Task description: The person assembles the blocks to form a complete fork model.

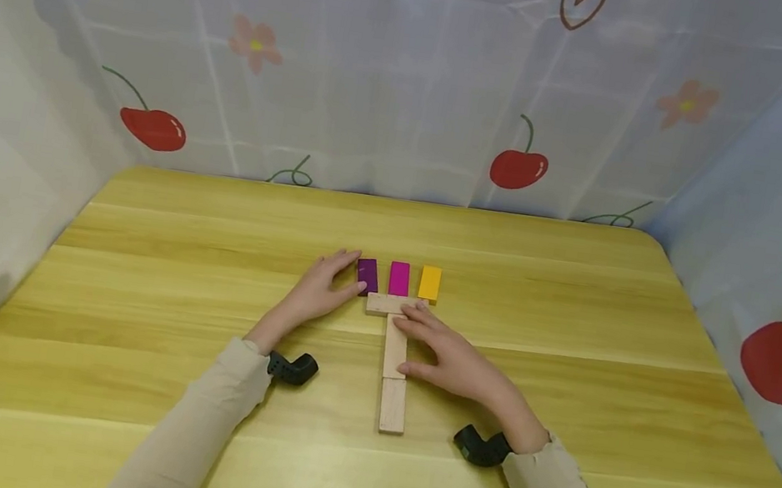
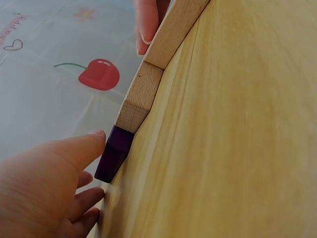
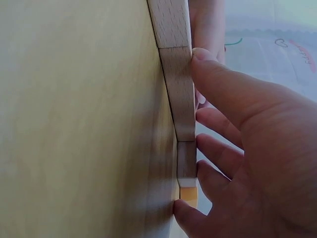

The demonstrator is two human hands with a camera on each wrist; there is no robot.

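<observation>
My left hand (image 1: 316,288) is at the purple block (image 1: 371,276), the leftmost of three coloured blocks. Its thumb touches or lies close to the block's near left side, and its spread fingers lie by the far left corner. Over the plain wooden blocks rests my right hand (image 1: 457,361), fingers spread. Its fingertips lie on the crosswise wooden block (image 1: 382,304) and the upper lengthwise block (image 1: 394,354), its thumb at the latter's right edge. A second lengthwise block (image 1: 392,409) continues the line nearer me. In the right wrist view the thumb (image 3: 203,54) meets the block's edge.
A magenta block (image 1: 398,279) and a yellow block (image 1: 430,284) stand just beyond the crosswise block. The wooden table (image 1: 165,286) ends at a printed curtain (image 1: 402,68) behind. Black curved wrist devices (image 1: 482,446) sit by both cuffs.
</observation>
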